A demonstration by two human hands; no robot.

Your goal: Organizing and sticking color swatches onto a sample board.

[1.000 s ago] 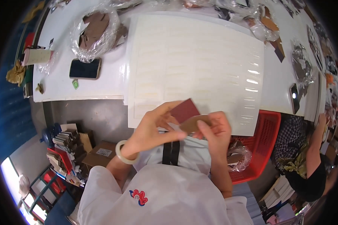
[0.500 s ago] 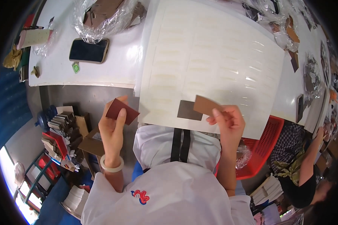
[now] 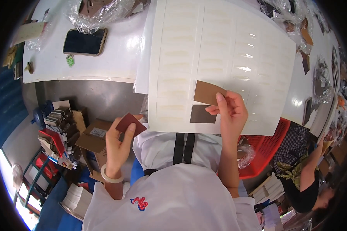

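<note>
The right hand (image 3: pixel 234 110) is pinching a brown card (image 3: pixel 209 93) by its right end, thumb on top and fingers beneath, while the left hand (image 3: pixel 118 145) is gripping a maroon card (image 3: pixel 129 124) under its thumb; whether that is one card or several cannot be told.

The brown card is lying to the left of the right hand's grip, over the white board (image 3: pixel 254 123), inward from its near edge. Just below it, between it and that edge, a dark grey card (image 3: pixel 201 115) is resting on the board, its long axis running roughly along the near edge. The right hand is the nearer one, its lower fingertips overlapping the grey card's right side; whether they are touching it is unclear.

The brown card's free end is pointing toward the board's left edge and slightly away from the person, so its long axis is slanting a little against the grey card's. Whether its underside is meeting the board cannot be told. The maroon card is sitting outside the board, just off its near left corner, with one corner pointing right toward it; its long axis is hard to judge.
</note>
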